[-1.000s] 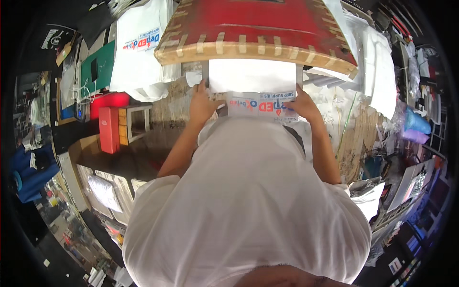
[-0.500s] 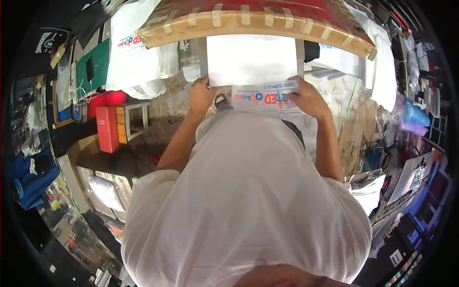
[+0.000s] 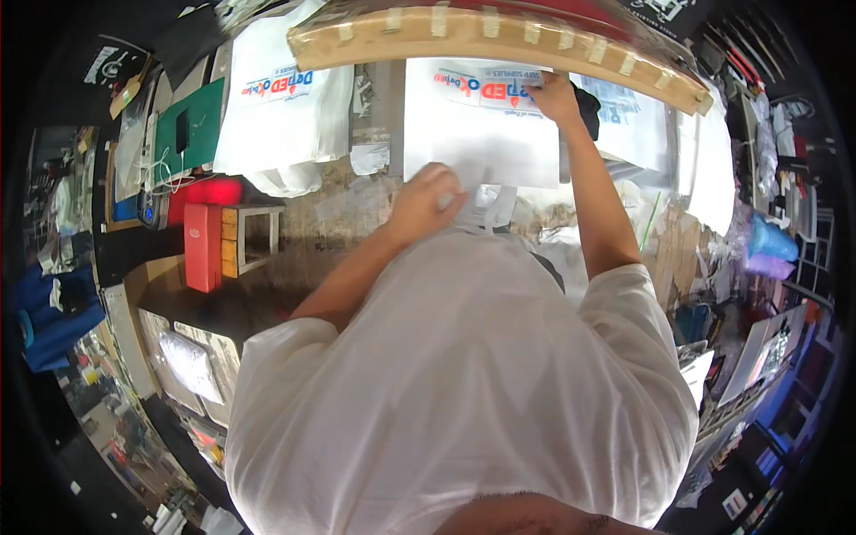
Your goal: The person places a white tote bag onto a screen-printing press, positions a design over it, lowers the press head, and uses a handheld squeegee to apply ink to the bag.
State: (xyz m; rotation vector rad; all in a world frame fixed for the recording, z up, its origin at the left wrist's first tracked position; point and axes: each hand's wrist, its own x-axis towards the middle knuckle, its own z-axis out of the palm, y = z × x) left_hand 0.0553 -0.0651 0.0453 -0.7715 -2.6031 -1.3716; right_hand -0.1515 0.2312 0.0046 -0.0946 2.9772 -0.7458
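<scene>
A white printed plastic bag [image 3: 473, 94] with blue and red lettering lies over the bright white printing bed [image 3: 481, 160] in front of me. At its far right, my right hand [image 3: 557, 98] pinches the bag near a printed blue box, arm stretched forward. My left hand [image 3: 428, 201] hovers off the near left corner of the bed, fingers curved and apart, with nothing visible in it. Thin white plastic strips [image 3: 501, 207] hang at the near edge, close to my left fingers. Beyond the bag, a taped wooden screen frame [image 3: 499, 36] with red mesh is raised.
Printed white bags [image 3: 276, 116] are layered to the left; more white bags [image 3: 633, 120] lie to the right. A dark cloth or object [image 3: 586, 111] sits beside the bed. Further left are a green board [image 3: 187, 125], a red box [image 3: 202, 245] and a small wooden stool [image 3: 252, 241].
The printed bag has moved from near my body to the far part of the bed. My right hand has reached forward with it; my left hand has come off the bed's edge toward me.
</scene>
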